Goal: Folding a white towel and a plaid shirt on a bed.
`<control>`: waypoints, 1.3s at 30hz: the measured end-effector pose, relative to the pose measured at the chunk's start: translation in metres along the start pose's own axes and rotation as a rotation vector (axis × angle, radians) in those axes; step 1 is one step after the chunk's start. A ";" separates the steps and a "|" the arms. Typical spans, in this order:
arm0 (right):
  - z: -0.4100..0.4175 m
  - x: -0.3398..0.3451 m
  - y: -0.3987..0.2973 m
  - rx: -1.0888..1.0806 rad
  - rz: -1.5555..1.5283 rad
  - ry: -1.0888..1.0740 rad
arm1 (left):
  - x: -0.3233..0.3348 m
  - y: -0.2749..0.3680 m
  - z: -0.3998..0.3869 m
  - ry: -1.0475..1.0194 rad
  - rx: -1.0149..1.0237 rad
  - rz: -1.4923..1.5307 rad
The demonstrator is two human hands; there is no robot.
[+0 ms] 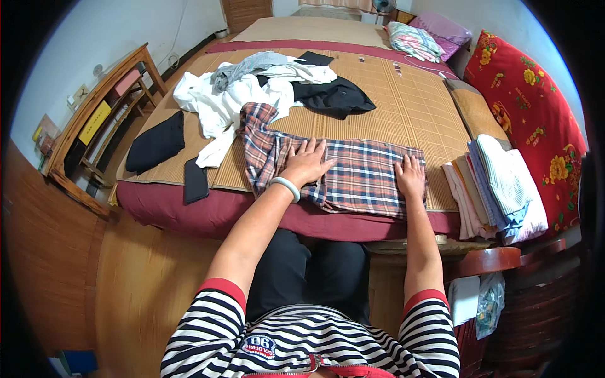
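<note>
A plaid shirt (364, 172) in brown, navy and white lies on the near edge of the bed, partly folded into a long strip. Its collar end (259, 113) bunches up at the left. My left hand (307, 163), with a pale bangle on the wrist, rests flat on the shirt near its middle, fingers spread. Over at the shirt's right end, my right hand (410, 177) presses palm down with its fingers slightly apart. Neither hand grips the cloth. What lies under the shirt is hidden.
White garments (227, 104) and a black garment (338, 97) lie heaped beyond the shirt. A folded dark garment (158, 141) and a black phone (196, 182) are at left. Folded clothes (491, 184) stand stacked at right, before a red floral cushion (529, 123). A wooden chair (491, 260) stands near right.
</note>
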State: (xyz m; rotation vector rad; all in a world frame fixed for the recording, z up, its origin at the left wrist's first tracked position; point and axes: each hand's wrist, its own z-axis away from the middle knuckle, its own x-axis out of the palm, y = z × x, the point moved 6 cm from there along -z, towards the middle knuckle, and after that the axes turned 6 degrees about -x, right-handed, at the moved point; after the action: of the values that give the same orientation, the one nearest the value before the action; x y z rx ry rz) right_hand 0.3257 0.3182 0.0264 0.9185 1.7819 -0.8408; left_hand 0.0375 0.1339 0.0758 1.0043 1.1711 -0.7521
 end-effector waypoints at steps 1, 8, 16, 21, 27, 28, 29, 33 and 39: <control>-0.001 -0.001 -0.003 0.001 -0.005 0.001 | -0.002 -0.008 -0.001 0.009 -0.003 -0.013; -0.004 -0.007 -0.018 -0.021 -0.013 0.014 | -0.007 -0.150 -0.007 0.130 -0.219 -0.125; 0.000 -0.005 -0.009 0.012 -0.013 0.015 | -0.026 -0.163 -0.001 0.084 -0.379 -0.131; 0.002 -0.005 -0.007 0.030 -0.013 -0.005 | -0.042 -0.111 0.001 -0.014 -0.446 0.020; 0.003 -0.005 -0.003 0.020 -0.025 0.019 | -0.019 -0.016 0.001 0.083 -0.078 -0.015; 0.001 -0.005 -0.005 0.015 -0.019 0.022 | -0.009 -0.014 -0.001 0.103 -0.086 -0.063; 0.001 -0.004 -0.008 0.008 -0.013 0.025 | 0.001 -0.014 0.000 0.122 -0.095 -0.110; -0.002 -0.001 -0.009 -0.011 0.007 0.015 | 0.010 -0.015 0.005 0.258 -0.083 -0.077; -0.001 -0.008 0.002 -0.085 0.010 0.047 | 0.010 -0.015 0.004 0.367 -0.038 -0.048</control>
State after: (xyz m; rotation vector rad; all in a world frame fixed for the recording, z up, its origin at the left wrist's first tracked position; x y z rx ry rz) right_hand 0.3297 0.3179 0.0336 0.8983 1.8376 -0.7370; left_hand 0.0280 0.1244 0.0632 1.1157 1.5238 -0.5943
